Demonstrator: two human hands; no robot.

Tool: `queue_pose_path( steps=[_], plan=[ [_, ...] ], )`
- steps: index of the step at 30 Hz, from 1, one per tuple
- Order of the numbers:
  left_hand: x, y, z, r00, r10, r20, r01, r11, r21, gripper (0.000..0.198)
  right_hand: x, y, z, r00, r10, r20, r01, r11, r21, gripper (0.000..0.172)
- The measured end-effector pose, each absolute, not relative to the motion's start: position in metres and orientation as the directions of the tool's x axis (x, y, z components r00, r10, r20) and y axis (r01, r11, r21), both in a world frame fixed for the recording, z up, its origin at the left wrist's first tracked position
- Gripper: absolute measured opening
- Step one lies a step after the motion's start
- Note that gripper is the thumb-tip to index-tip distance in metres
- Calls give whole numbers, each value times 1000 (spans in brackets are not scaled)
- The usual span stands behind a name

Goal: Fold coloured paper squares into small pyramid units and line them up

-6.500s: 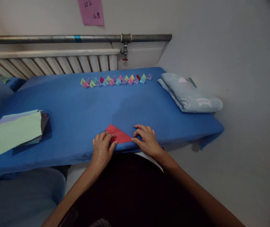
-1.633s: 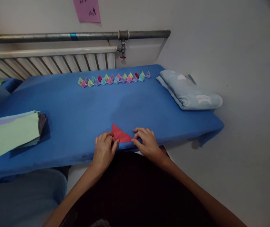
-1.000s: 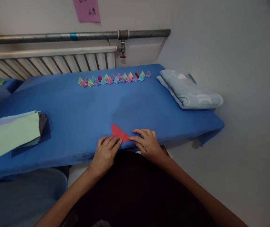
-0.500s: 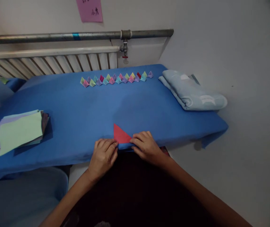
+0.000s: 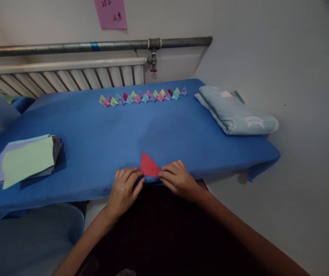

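Observation:
A small red sheet of paper (image 5: 149, 165), folded to a triangle, is at the front edge of the blue-covered bed, its tip pointing away from me. My right hand (image 5: 178, 178) pinches its lower right corner between thumb and fingers. At the lower left corner is my left hand (image 5: 125, 188), its fingertips touching or very close to the paper. The left thumb stands apart from the fingers, and a gap shows between them.
Two rows of small folded paper pieces (image 5: 137, 99) in several colours line the back of the blue bed cover (image 5: 101, 130). Loose coloured paper sheets (image 5: 28, 157) are stacked at left. A folded light-blue blanket (image 5: 236, 111) lies at right. Behind stand a radiator (image 5: 80, 78) and a pipe (image 5: 118, 46).
My left thumb has come away from the fingers, loosening that hand's pinch. The red paper has turned slightly, its tip now further right. The whole view has shifted a little.

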State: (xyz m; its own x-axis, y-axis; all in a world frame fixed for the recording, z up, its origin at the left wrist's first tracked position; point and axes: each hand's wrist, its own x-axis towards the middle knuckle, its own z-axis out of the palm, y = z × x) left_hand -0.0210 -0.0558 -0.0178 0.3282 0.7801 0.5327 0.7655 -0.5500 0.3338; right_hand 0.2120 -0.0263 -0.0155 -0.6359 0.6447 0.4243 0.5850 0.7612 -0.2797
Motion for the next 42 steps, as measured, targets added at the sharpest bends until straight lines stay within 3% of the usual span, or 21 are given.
queue_pose_path(
  steps=[3, 4, 6, 8, 9, 11, 16, 19, 21, 24, 27, 33, 38, 42],
  plan=[
    [-25, -59, -9, 104, 867, 487, 723, -402, 562, 17, 213, -27, -16, -623, 625, 469, 567, 775, -279, 15],
    [-26, -60, -5, 16, 920, 393, 673, -300, 675, 19, 213, -27, -15, -614, 621, 487, 563, 777, -282, 15],
    [-26, -61, 4, -85, 995, 46, 484, 1, 875, 30, 212, -27, -14, -586, 617, 525, 558, 777, -289, 15],
    [-23, -60, 12, -42, 948, -317, 250, 317, 915, 37, 211, -28, -11, -569, 613, 547, 557, 778, -293, 15],
    [-21, -58, 14, 1, 904, -427, 157, 422, 893, 38, 211, -29, -10, -570, 609, 551, 554, 780, -289, 15],
    [-15, -55, 17, 43, 858, -513, 44, 511, 859, 37, 210, -30, -8, -589, 594, 548, 544, 793, -275, 14],
    [-6, -48, 15, 64, 851, -522, -26, 524, 851, 32, 208, -33, -9, -626, 566, 537, 516, 817, -260, 15],
    [-8, -48, 12, 77, 874, -479, -82, 485, 871, 34, 208, -36, -5, -623, 586, 518, 493, 809, -321, 14],
    [-12, -49, 11, 86, 900, -427, -131, 435, 891, 35, 208, -38, 2, -570, 630, 528, 447, 777, -444, 12],
    [-19, -51, 8, 79, 942, -326, -251, 335, 908, 33, 208, -37, 18, -332, 773, 541, 371, 634, -678, 14],
    [-23, -53, 5, 107, 961, -253, -397, 275, 876, 33, 204, -32, 34, -175, 882, 437, 282, 470, -837, 15],
    [-21, -56, 3, 197, 949, -247, -508, 314, 802, 39, 179, -25, 57, -374, 918, 135, 75, 174, -982, 14],
    [-20, -58, 3, 227, 942, -249, -496, 332, 803, 37, 167, -26, 64, -416, 909, 38, -45, 22, -999, 22],
    [-21, -59, -1, 270, 937, -222, -462, 328, 824, 33, 164, -25, 65, -394, 919, 19, -19, 12, -1000, 27]
  ],
)
